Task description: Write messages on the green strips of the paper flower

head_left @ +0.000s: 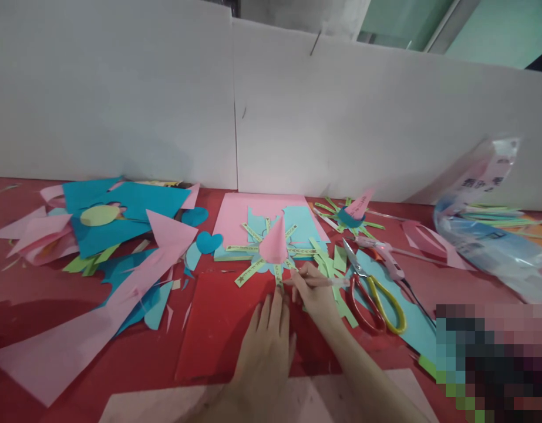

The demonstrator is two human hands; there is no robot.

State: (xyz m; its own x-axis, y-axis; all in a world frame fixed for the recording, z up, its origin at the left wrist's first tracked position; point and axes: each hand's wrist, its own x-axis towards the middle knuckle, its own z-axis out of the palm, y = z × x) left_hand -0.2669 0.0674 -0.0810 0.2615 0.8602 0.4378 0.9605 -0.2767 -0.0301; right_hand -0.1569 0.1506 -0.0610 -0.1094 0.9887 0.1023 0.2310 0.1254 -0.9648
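A pink paper cone [274, 242] stands on a light blue scalloped base, with pale green paper strips [251, 272] radiating from it. Dark marks and small stars show on the strips. My left hand [271, 329] lies flat, its fingertips at the end of the strip nearest me. In my right hand [312, 288] is a pen [327, 282], gripped between the fingers with its tip at that same strip. Under my left hand is a red board [222, 329]. Pink and light blue sheets [229, 214] lie behind and beneath the cone piece.
Scissors [374, 299] with red and yellow handles and a pink glue gun [385, 255] lie on the right, beside loose green strips [330, 264]. A second cone piece [356, 208] stands farther back. Paper scraps [130, 211] cover the left. Clear plastic bags [486, 235] sit far right, before a white partition [341, 117].
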